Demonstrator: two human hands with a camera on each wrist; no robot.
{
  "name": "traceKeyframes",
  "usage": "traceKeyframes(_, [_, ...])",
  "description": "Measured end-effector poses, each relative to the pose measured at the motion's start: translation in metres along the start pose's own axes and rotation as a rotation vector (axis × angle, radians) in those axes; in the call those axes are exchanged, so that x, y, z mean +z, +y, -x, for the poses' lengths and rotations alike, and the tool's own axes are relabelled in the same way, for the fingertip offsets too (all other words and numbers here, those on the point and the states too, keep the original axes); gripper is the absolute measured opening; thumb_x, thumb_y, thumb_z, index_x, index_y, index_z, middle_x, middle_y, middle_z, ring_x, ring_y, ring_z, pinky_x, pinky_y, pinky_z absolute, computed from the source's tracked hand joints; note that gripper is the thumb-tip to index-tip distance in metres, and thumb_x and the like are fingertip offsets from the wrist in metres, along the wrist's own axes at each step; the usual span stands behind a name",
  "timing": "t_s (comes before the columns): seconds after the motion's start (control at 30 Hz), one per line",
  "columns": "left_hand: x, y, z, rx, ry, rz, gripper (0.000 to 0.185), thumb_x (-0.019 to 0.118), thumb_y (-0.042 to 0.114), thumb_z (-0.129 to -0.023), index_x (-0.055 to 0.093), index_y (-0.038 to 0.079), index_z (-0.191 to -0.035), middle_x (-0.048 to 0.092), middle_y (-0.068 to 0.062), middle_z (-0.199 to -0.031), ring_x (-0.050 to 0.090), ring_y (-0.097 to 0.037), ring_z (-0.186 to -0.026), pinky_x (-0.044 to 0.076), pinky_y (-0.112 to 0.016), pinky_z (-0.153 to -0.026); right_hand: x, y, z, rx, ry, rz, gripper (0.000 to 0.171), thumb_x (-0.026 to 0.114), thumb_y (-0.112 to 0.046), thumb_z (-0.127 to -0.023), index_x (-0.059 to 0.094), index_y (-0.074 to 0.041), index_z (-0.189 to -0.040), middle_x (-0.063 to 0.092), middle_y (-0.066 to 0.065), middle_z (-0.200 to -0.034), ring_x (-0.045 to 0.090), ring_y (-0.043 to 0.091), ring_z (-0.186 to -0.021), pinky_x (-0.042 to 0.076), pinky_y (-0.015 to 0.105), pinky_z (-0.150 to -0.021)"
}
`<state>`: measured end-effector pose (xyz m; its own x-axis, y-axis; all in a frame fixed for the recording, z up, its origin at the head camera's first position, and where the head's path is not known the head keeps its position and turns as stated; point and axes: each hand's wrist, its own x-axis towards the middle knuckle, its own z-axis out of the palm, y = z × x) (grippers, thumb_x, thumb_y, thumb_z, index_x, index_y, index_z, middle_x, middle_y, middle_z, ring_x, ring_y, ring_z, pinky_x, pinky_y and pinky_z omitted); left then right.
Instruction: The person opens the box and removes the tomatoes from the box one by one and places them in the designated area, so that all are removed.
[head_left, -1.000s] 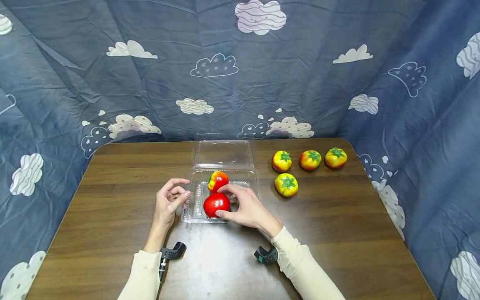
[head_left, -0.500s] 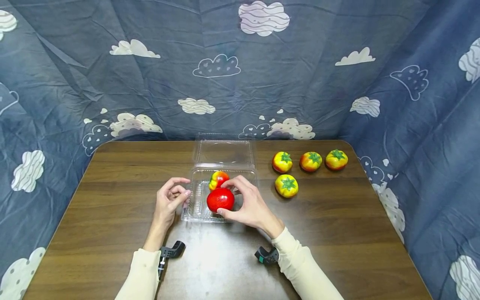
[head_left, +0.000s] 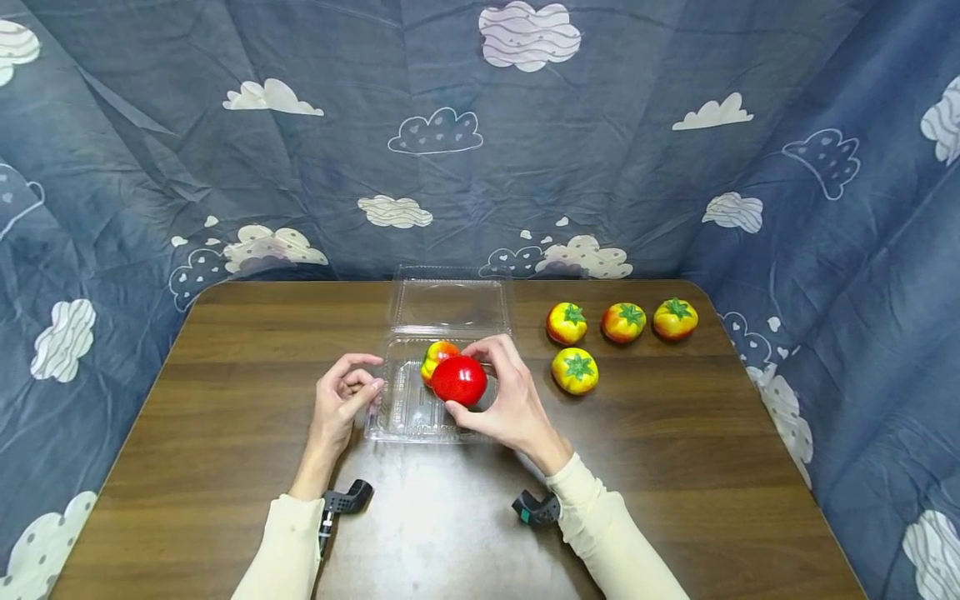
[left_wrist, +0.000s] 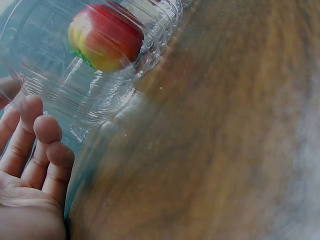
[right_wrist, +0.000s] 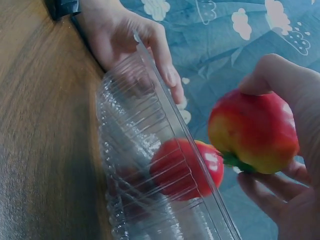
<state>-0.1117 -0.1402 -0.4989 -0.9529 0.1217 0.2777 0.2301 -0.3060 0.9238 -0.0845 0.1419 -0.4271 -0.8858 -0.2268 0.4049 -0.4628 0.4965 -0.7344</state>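
My right hand [head_left: 510, 404] grips a red and yellow tomato [head_left: 459, 382] above the base of a clear plastic clamshell container [head_left: 405, 433]. Thumb and fingers are spread round the fruit; in the right wrist view its green leafy top [right_wrist: 237, 162] faces down and away. A second tomato [head_left: 438, 354] lies in the container, partly covered by the held one in the head view. At the container's left side, my left hand [head_left: 339, 404] has its thumb and forefinger on the rim, its other fingers [left_wrist: 60, 155] curled outside the wall.
Several more yellow and red tomatoes [head_left: 575, 372] stand on the brown wooden table [head_left: 675, 450], right of the container. Its lid [head_left: 452, 304] lies folded back toward the cloud-patterned curtain [head_left: 435, 183] behind the table.
My right hand has lifted the tomato from the front of the container and moved it back and to the right. My left hand stays at the rim.
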Motion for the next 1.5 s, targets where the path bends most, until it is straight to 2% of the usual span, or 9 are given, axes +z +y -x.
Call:
traceKeyframes(0.3, [0.0023, -0.0047, -0.0029, -0.002, -0.026, 0.012, 0.033, 0.065, -0.019, -0.090, 0.054, -0.022, -0.121, 0.065, -0.013, -0.069, 0.057, -0.016, -0.049, 0.050, -0.022, -0.046, -0.0061, 0.0033, 0.0022, -0.044, 0.071, 0.017, 0.061, 0.090, -0.035, -0.076, 0.065, -0.016, -0.129, 0.062, -0.003, -0.127, 0.064, 0.012, -0.113, 0.063, 0.035, -0.091])
traceKeyframes(0.5, [0.0010, -0.0010, -0.0011, -0.004, 0.003, -0.001, 0.033, 0.065, -0.018, -0.090, 0.055, -0.020, -0.121, 0.067, -0.007, -0.069, 0.059, -0.013, -0.050, 0.051, -0.021, -0.046, -0.0048, 0.0018, -0.0004, -0.074, 0.085, 0.023, 0.062, 0.092, -0.037, -0.077, 0.066, -0.018, -0.129, 0.065, -0.003, -0.126, 0.064, 0.013, -0.114, 0.062, 0.036, -0.095])
traceKeyframes(0.67, [-0.0015, 0.0011, 0.0023, -0.010, 0.021, -0.001, 0.033, 0.064, -0.020, -0.089, 0.054, -0.023, -0.120, 0.067, -0.005, -0.069, 0.060, -0.013, -0.050, 0.052, -0.021, -0.046, -0.0019, -0.0004, -0.0013, -0.061, 0.110, 0.015, 0.063, 0.093, -0.038, -0.076, 0.063, -0.018, -0.127, 0.064, -0.003, -0.125, 0.063, 0.013, -0.114, 0.061, 0.035, -0.097])
traceKeyframes(0.9, [-0.0002, 0.0016, 0.0007, 0.007, 0.015, 0.014, 0.033, 0.063, -0.020, -0.089, 0.052, -0.025, -0.120, 0.067, -0.010, -0.068, 0.059, -0.012, -0.049, 0.051, -0.021, -0.046, -0.0037, -0.0001, -0.0017, -0.050, 0.159, -0.015, 0.065, 0.094, -0.034, -0.077, 0.063, -0.017, -0.131, 0.063, -0.002, -0.128, 0.064, 0.013, -0.114, 0.062, 0.033, -0.095])
traceKeyframes(1.17, [0.0003, 0.0006, -0.0025, -0.005, -0.014, 0.010, 0.034, 0.065, -0.018, -0.090, 0.053, -0.023, -0.121, 0.067, -0.006, -0.071, 0.059, -0.012, -0.051, 0.051, -0.022, -0.047, -0.0054, 0.0010, 0.0008, -0.076, 0.188, -0.023, 0.071, 0.098, -0.032, -0.074, 0.068, -0.025, -0.138, 0.066, -0.003, -0.126, 0.064, 0.015, -0.116, 0.057, 0.035, -0.100])
traceKeyframes(1.27, [-0.0020, 0.0009, -0.0015, -0.005, -0.002, 0.010, 0.033, 0.064, -0.018, -0.090, 0.053, -0.023, -0.121, 0.067, -0.007, -0.070, 0.058, -0.012, -0.050, 0.051, -0.022, -0.046, -0.0045, 0.0000, 0.0004, -0.074, 0.182, -0.034, 0.075, 0.098, -0.030, -0.074, 0.066, -0.026, -0.142, 0.068, -0.001, -0.126, 0.064, 0.016, -0.114, 0.057, 0.033, -0.098])
traceKeyframes(1.37, [-0.0036, 0.0013, 0.0000, 0.002, 0.013, 0.016, 0.033, 0.064, -0.020, -0.089, 0.053, -0.024, -0.120, 0.066, -0.008, -0.069, 0.057, -0.013, -0.048, 0.050, -0.022, -0.045, -0.0043, 0.0001, 0.0009, -0.058, 0.178, -0.023, 0.073, 0.095, -0.035, -0.077, 0.065, -0.025, -0.142, 0.069, 0.001, -0.125, 0.064, 0.016, -0.111, 0.056, 0.032, -0.094])
traceKeyframes(1.5, [-0.0020, 0.0000, -0.0012, -0.008, 0.000, 0.019, 0.033, 0.065, -0.019, -0.090, 0.054, -0.022, -0.121, 0.066, -0.009, -0.069, 0.057, -0.015, -0.050, 0.050, -0.022, -0.046, -0.0071, 0.0016, 0.0033, -0.013, 0.216, 0.006, 0.069, 0.093, -0.048, -0.077, 0.061, -0.018, -0.129, 0.068, 0.000, -0.119, 0.063, 0.016, -0.106, 0.054, 0.032, -0.088])
